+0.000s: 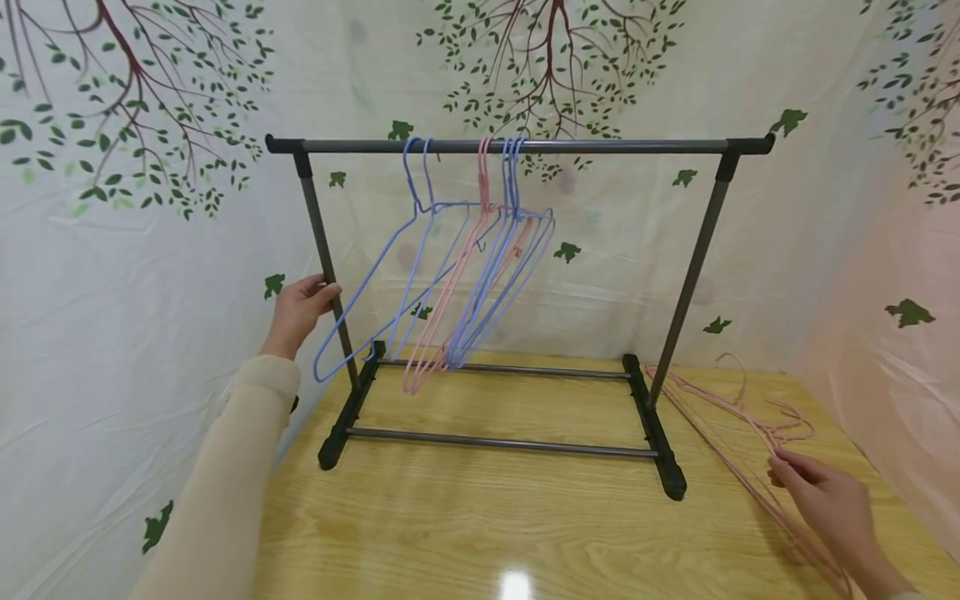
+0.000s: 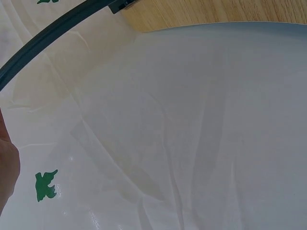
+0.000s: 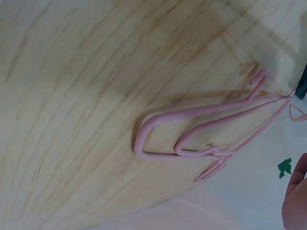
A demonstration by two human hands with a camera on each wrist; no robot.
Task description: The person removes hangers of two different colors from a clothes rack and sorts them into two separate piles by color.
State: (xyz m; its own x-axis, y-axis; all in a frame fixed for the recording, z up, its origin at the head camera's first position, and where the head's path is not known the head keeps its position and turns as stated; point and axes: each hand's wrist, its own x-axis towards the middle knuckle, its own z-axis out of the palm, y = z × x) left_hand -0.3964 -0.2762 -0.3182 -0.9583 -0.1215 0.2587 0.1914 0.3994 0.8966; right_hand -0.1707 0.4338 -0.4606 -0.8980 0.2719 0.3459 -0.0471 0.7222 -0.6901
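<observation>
A black metal clothes rack (image 1: 637, 147) stands on the table, its left post (image 1: 318, 223) held between the fingers and thumb of my left hand (image 1: 295, 315). Blue hangers (image 1: 372, 274) and pink hangers (image 1: 483, 183) hang from the top bar, bunched left of its middle. Several more pink hangers (image 3: 182, 112) lie in a pile on the table to the right of the rack. My right hand (image 1: 831, 500) pinches one of these near its hook end. Only the edge of the left hand (image 2: 8, 165) shows in the left wrist view.
The wooden table (image 1: 450, 517) reaches to cloth walls printed with branches and green leaves. Black feet (image 1: 671, 475) and two low crossbars (image 1: 502, 442) form the rack's base. The right foot lies close to the pink pile.
</observation>
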